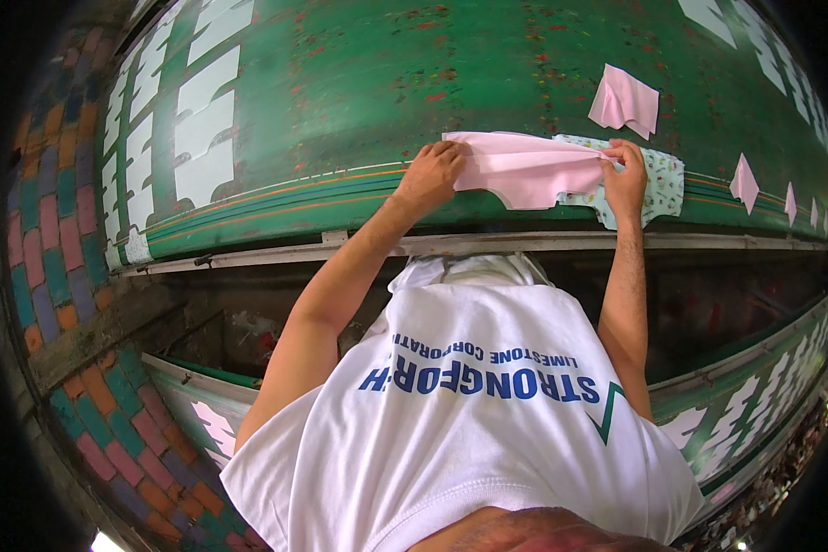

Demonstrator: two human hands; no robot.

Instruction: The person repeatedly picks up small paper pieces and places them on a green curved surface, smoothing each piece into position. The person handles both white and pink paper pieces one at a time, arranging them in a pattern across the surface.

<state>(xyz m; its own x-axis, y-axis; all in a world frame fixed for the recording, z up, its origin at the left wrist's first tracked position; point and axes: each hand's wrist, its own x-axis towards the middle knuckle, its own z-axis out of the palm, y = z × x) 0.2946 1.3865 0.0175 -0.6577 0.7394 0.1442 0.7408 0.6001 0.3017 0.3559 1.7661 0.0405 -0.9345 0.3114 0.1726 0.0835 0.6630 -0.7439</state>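
Note:
A pink cut fabric piece is stretched between my two hands over the near edge of the green table. My left hand is closed on its left end. With thumb and fingers pinched, my right hand grips its right end. Partly under the pink piece and my right hand lies a pale printed fabric piece; its left part is hidden. Farther off, just beyond my right hand, a second pink fabric piece lies flat on the table.
The long green table is speckled with red and yellow marks. White cut pieces lie in rows at its left, more at the far right. Small pink pieces line the right edge. A metal rail runs along the near side. Behind me stands another green table.

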